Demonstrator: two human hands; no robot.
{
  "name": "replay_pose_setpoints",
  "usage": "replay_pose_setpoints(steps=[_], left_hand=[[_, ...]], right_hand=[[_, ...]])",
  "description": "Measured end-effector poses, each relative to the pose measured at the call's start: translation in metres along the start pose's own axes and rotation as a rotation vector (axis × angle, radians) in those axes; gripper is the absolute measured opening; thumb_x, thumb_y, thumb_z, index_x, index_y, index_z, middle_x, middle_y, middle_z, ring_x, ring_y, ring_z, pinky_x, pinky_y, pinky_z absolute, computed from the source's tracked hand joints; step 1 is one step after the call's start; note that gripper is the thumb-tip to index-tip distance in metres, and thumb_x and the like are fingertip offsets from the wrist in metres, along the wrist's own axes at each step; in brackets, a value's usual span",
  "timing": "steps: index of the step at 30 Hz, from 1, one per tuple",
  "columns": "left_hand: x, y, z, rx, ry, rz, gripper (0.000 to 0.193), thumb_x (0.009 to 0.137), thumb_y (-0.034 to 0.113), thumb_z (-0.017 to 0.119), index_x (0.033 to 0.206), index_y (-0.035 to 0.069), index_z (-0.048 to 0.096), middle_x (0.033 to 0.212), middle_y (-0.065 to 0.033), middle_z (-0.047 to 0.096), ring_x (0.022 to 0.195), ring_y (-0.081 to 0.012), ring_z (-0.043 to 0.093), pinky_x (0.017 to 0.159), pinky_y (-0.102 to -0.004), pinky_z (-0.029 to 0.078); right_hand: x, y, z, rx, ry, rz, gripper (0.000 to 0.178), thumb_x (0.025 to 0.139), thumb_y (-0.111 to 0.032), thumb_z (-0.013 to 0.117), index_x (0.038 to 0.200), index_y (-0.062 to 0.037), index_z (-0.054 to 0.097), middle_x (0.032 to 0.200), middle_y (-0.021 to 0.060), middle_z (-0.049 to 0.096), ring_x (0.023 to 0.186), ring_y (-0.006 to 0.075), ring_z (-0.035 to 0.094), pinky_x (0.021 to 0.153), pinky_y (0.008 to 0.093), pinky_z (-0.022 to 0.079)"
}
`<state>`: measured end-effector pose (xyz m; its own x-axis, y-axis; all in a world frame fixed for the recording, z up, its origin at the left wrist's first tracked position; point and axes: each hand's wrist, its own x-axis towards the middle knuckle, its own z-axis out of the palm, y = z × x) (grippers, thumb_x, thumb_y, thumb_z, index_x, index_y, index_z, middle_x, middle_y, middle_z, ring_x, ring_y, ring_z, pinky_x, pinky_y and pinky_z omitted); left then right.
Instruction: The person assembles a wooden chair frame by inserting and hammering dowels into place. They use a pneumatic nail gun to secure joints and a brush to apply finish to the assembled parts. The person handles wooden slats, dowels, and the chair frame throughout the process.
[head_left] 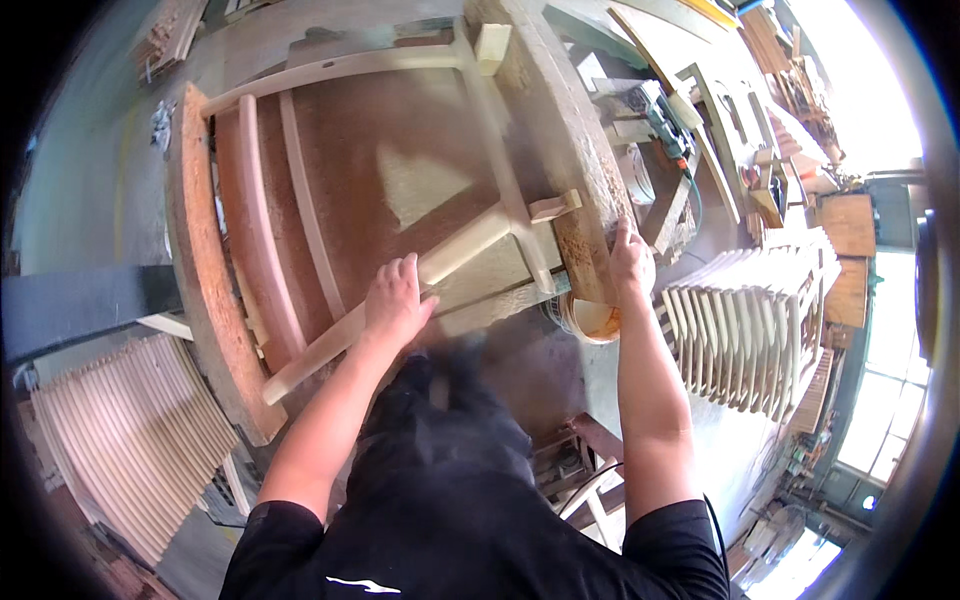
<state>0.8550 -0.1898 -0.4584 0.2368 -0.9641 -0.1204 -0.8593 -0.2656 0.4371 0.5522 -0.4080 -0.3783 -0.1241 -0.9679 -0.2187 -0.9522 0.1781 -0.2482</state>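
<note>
A pale wooden chair frame [345, 68] lies across two thick timber beams, with its rails and slats spanning between them. My left hand [393, 305] is closed over the near rail [465, 245], fingers across the far edge and thumb on the near side. Against the outer side of the right beam [545, 130] is my right hand [630, 262], its index finger along the wood and the other fingers curled. What those fingers hold, if anything, is hidden. Small wooden blocks [555, 206] sit on the right beam beside the frame. The left beam [205, 250] supports the frame's other side.
A bucket [592, 318] with orange-brown contents hangs or stands beside the right beam. Stacked curved wooden parts [740, 325] stand at the right, more slatted pieces [135, 430] at the left. A green power tool [665, 125] lies among wood pieces at the far right.
</note>
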Motion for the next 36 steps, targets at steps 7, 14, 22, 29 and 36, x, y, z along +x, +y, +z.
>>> replay_pose_setpoints(steps=[7,14,22,29,36], left_hand=[[0.05,0.008,0.031,0.133,-0.112,-0.08,0.055,0.081,0.045,0.083,0.108,0.004,0.059,0.096,-0.0161,0.071,0.089,-0.0347,0.072,0.076,-0.0482,0.061],[0.056,0.018,0.024,0.136,-0.204,-0.198,0.055,0.08,0.046,0.083,0.111,0.006,0.061,0.097,-0.0169,0.073,0.093,-0.0369,0.073,0.08,-0.0491,0.06],[0.061,0.024,0.023,0.14,-0.204,-0.208,0.056,0.079,0.042,0.083,0.115,0.005,0.061,0.1,-0.0179,0.073,0.096,-0.0387,0.072,0.083,-0.0498,0.059],[0.059,0.026,0.024,0.152,-0.164,-0.215,0.05,0.078,0.039,0.083,0.108,0.006,0.061,0.099,-0.0165,0.073,0.096,-0.0382,0.072,0.082,-0.05,0.059],[0.058,0.026,0.023,0.143,-0.196,-0.236,0.047,0.077,0.037,0.083,0.106,0.006,0.062,0.1,-0.0195,0.073,0.097,-0.0397,0.072,0.083,-0.0512,0.059]], right_hand=[[0.004,-0.003,0.0,0.063,0.026,0.107,0.076,0.104,-0.067,0.033,0.109,-0.0029,0.073,0.111,0.029,0.071,0.111,0.0477,0.065,0.097,0.0544,0.049],[0.006,0.0,0.006,0.07,0.114,0.057,0.065,0.108,-0.057,0.036,0.089,-0.0019,0.066,0.096,0.0267,0.07,0.098,0.0465,0.066,0.086,0.0544,0.049],[0.011,0.013,0.016,0.111,0.18,0.013,0.056,0.11,-0.049,0.038,0.093,-0.0019,0.063,0.096,0.0252,0.068,0.094,0.0469,0.063,0.083,0.0552,0.047],[0.013,0.011,0.015,0.149,0.2,0.006,0.05,0.111,-0.045,0.039,0.096,-0.0038,0.063,0.092,0.0243,0.069,0.092,0.0473,0.065,0.08,0.0565,0.048],[0.013,0.017,0.014,0.172,0.2,-0.014,0.052,0.111,-0.047,0.035,0.104,-0.006,0.065,0.096,0.0255,0.07,0.096,0.0478,0.065,0.082,0.056,0.048]])
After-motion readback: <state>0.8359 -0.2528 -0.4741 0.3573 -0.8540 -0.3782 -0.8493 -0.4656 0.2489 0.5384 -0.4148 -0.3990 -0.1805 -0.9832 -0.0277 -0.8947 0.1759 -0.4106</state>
